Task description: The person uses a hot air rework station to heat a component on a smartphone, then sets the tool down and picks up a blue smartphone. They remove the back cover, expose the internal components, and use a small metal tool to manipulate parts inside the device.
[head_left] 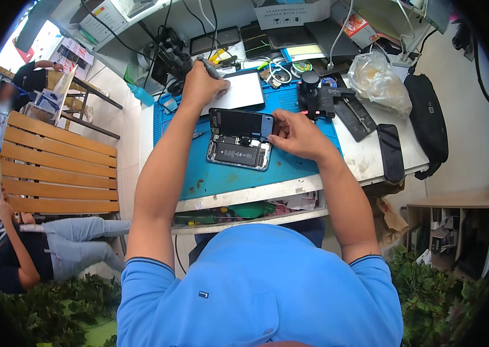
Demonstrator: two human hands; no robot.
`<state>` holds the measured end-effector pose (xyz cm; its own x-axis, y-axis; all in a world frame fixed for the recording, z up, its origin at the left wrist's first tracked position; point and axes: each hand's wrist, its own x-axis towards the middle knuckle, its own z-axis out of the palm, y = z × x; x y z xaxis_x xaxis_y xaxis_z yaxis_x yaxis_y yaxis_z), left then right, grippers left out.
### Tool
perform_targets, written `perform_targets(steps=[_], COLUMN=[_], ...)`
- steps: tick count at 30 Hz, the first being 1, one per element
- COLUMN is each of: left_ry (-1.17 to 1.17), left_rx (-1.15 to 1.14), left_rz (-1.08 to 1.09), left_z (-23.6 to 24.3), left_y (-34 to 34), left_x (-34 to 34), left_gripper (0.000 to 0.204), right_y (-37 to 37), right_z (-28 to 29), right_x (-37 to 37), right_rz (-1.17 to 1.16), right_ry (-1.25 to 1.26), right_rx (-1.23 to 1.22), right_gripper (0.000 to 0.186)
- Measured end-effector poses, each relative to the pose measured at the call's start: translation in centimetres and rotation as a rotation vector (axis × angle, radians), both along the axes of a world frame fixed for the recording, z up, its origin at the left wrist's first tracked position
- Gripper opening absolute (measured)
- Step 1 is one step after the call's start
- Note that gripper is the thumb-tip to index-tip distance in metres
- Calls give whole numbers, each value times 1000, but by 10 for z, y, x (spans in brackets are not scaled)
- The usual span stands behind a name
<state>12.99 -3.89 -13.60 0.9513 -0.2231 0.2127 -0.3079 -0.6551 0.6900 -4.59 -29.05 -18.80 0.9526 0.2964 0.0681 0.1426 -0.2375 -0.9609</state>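
"In the right hand?"

"Pinching the raised black glass screen of an opened rectangular phone, just left of the grip."

"Left hand?"

"Gripping a grey cylindrical tool."

I am watching through a head-worn fisheye, looking steeply down past the shirt at the near bench.

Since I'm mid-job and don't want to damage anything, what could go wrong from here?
If the right grip slips, the raised screen could drop onto the opened phone body, or strain whatever joins them.

The exposed battery might get nicked if something hard falls on it.

The black smartphone near the front right edge of the bench could be knocked off.
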Motion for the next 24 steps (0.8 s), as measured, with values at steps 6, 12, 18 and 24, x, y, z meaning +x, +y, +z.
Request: perform_targets(steps=[6, 12, 18, 24], left_ry=[83, 118, 198, -32], left_rx=[-222, -646, -615, -396], left_rz=[24, -159, -375, -235], left_z=[3, 20, 32, -10], left_y=[10, 39, 59, 31], left_x=[-2, -34, -114, -172], left_gripper=[53, 26, 32, 83], right_y=[3, 4, 5, 5], right_z=[10, 12, 0, -1], right_x=[-2, -2, -2, -1], right_rz=[7, 1, -40, -29], right_ry=[28, 36, -9, -16], right_rx=[-31, -14, 3, 19], right_gripper=[29, 26, 29, 29])
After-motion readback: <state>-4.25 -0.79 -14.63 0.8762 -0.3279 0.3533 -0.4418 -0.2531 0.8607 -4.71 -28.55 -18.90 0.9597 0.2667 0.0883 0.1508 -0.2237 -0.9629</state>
